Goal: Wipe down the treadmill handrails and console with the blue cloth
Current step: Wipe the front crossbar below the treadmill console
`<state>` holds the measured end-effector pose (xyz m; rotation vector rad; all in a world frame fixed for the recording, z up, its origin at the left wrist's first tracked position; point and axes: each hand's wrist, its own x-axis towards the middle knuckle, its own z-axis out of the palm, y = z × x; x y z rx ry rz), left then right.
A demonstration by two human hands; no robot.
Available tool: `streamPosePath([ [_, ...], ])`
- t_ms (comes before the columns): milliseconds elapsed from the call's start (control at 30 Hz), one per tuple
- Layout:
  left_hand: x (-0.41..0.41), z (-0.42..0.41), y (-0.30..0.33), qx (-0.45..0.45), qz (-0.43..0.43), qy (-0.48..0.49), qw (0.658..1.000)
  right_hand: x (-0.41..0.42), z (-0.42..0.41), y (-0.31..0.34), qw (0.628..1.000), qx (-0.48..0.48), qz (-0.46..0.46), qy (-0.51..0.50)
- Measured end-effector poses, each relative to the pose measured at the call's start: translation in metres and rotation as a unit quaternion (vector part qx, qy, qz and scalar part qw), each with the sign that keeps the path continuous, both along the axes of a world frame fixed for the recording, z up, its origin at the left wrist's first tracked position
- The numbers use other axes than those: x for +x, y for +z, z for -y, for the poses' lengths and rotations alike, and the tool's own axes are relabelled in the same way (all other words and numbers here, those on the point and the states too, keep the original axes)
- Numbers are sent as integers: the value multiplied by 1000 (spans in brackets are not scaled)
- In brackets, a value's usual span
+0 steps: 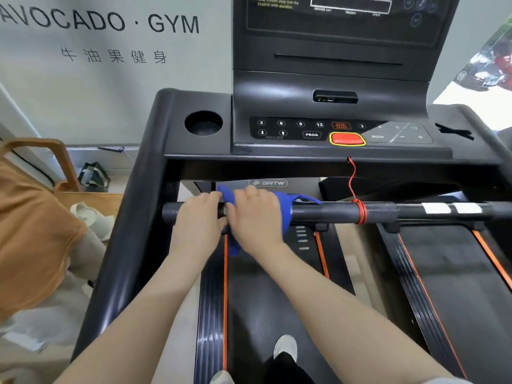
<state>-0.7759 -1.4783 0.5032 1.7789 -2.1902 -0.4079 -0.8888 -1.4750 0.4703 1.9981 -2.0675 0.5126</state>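
Note:
A black horizontal handrail bar crosses the treadmill below the console. The blue cloth is wrapped over the left part of the bar, with one end hanging below it. My right hand grips the cloth around the bar. Just to its left, my left hand curls over the bare bar, touching the cloth's edge. The left side rail slopes down beside my left arm.
A red safety cord hangs from the console and is wound round the bar right of the cloth. White tape patches mark the bar's right part. A cup holder sits left of the buttons. A person in an orange top is at the left.

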Motion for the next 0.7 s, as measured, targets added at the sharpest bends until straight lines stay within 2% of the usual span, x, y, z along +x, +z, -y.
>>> streamPosePath([
  [100, 20, 3, 8, 50, -33, 24, 998, 41, 7, -1, 998, -16, 34, 43],
  [167, 41, 2, 12, -4, 3, 33, 999, 54, 12, -5, 998, -12, 13, 59],
  [233, 57, 2, 10, -77, 80, 19, 994, 56, 15, -7, 997, -8, -7, 74],
  [333, 54, -2, 14, -51, 127, -2, 991, 46, 13, -9, 992, -7, -40, 118],
  [400, 45, -5, 15, -36, 96, -6, 995, 33, 10, -7, 989, -6, -64, 130],
  [500, 32, -5, 10, -49, 54, -40, 997, 1, 0, -6, 995, -20, -57, 85],
  [700, 5, -3, 9, -17, 117, -51, 992, -125, -28, -13, 995, -54, -83, -26],
])
